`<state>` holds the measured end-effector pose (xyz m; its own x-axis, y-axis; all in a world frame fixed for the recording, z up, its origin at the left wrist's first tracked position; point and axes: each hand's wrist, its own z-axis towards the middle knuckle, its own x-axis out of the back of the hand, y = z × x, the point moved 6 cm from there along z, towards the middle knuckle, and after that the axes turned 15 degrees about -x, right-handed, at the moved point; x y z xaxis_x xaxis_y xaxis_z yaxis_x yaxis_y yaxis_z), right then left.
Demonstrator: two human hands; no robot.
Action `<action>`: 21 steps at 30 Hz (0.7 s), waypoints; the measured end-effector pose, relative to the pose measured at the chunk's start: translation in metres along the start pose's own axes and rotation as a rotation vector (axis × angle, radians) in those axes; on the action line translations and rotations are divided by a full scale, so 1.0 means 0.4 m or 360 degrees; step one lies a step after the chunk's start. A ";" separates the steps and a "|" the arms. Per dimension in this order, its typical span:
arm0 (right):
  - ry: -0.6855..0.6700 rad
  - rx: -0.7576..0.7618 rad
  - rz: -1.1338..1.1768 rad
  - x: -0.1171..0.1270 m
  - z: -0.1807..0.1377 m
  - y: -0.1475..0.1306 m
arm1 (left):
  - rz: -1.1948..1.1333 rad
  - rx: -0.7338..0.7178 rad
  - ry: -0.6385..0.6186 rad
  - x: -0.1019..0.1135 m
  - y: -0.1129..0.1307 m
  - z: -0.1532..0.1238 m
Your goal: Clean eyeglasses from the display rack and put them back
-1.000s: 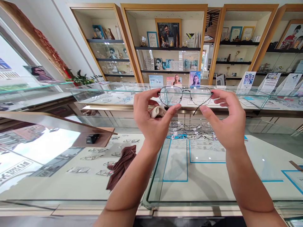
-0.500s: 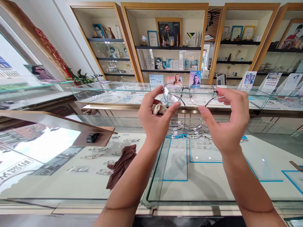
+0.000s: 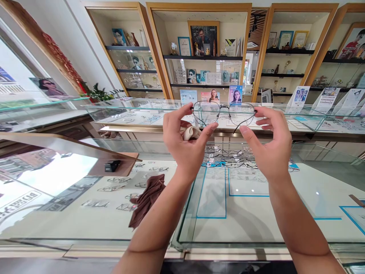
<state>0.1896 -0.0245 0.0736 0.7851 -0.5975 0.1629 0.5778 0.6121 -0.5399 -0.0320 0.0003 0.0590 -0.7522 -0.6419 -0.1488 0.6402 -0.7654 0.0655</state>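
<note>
Thin dark-framed eyeglasses are held up in front of me above the glass counter, with clear lenses and the temples angled downward. My left hand grips the frame's left end between thumb and fingers. A cream cloth is bunched in that same palm. At the other end, my right hand pinches the right side of the frame near the hinge, thumb below and index finger above. Part of the cloth is hidden by my left fingers.
Below my hands stands a glass display case with rows of spectacle frames. A brown cloth lies on the left case beside more frames. A tilted mirror stands at the left. Wooden shelves line the back wall.
My right hand has shifted left and slightly inward, and my left hand a little left. The eyeglasses have moved slightly left, their right temple now slanting more inward.
</note>
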 end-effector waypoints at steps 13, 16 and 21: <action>-0.0087 -0.0145 0.0000 -0.009 0.004 0.022 | 0.0054 -0.0013 0.0032 0.008 0.016 -0.001; -0.0119 -0.0166 0.0019 -0.013 0.004 0.028 | 0.0112 -0.0006 0.0048 0.013 0.022 -0.001; -0.0111 -0.0142 0.0004 -0.016 0.003 0.029 | 0.0144 -0.0022 0.0042 0.015 0.022 0.002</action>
<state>0.1916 -0.0132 0.0673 0.8020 -0.5566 0.2168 0.5561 0.5633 -0.6111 -0.0310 -0.0103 0.0596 -0.6870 -0.7068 -0.1689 0.7075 -0.7036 0.0664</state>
